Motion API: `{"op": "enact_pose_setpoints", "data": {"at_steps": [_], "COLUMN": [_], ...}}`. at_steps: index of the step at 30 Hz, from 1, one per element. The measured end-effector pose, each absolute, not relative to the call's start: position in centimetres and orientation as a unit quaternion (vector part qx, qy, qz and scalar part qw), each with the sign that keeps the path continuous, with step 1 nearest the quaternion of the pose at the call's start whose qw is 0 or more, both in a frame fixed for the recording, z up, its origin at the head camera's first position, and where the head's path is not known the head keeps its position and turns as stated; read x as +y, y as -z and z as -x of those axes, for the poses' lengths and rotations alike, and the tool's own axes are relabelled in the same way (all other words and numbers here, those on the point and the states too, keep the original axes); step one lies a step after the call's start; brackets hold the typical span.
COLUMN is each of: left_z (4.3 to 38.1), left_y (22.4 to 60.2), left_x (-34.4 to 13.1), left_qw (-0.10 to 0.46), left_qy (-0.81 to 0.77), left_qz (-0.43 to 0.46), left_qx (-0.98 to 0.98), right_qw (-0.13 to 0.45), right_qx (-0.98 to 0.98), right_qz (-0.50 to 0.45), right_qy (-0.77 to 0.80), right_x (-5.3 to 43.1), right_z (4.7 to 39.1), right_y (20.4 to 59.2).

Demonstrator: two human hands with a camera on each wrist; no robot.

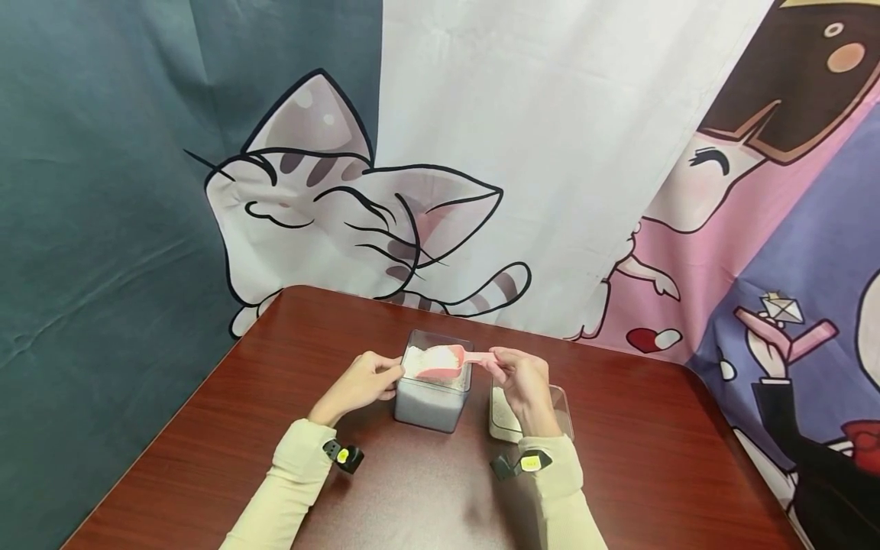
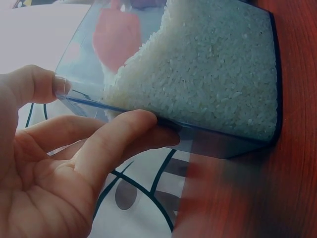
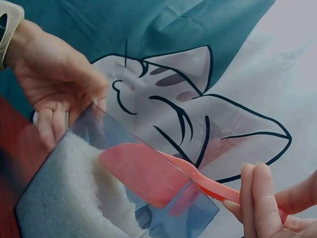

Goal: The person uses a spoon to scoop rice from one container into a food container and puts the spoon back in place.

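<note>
A clear square-sided container holds a lot of white rice, heaped toward one side. My left hand grips its left wall, the thumb at the rim and the other fingers against the outside. By its handle, my right hand holds a pink scoop from the right side. White rice lies in the scoop in the head view. Through the clear wall, the scoop's bowl shows inside the upper part of the container, close to the rice slope.
Partly behind my right hand and wrist stands a second clear container, with pale grains in it. Both containers are on a reddish-brown wooden table. A curtain with a cartoon cat hangs beyond the far edge.
</note>
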State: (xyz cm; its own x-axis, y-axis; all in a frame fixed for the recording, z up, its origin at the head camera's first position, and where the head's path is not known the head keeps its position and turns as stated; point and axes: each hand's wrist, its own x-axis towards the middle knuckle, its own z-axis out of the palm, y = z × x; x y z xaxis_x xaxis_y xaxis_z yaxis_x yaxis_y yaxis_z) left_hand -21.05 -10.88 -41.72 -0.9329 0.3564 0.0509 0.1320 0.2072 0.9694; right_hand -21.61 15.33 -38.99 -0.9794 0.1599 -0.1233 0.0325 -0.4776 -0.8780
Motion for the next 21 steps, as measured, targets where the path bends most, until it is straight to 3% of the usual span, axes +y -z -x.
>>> {"op": "enact_pose_setpoints", "data": {"at_steps": [12,21], "left_z": [21.2,20.2], "left_y": [42.0,40.0], "left_x": [-10.8,-10.9], "left_qw": [0.1,0.11], "left_qy": [-0.615,-0.608], "left_qz": [-0.157,-0.16], "left_qx": [0.766,0.77], "right_qw": [0.037,0.032], "right_qx": [-0.465,-0.466], "right_qz": [0.109,0.11], "right_qy": [-0.878,-0.877], "right_x": [16.1,16.1], "right_z": [20.9,21.0], "right_y": [39.2,39.1]}}
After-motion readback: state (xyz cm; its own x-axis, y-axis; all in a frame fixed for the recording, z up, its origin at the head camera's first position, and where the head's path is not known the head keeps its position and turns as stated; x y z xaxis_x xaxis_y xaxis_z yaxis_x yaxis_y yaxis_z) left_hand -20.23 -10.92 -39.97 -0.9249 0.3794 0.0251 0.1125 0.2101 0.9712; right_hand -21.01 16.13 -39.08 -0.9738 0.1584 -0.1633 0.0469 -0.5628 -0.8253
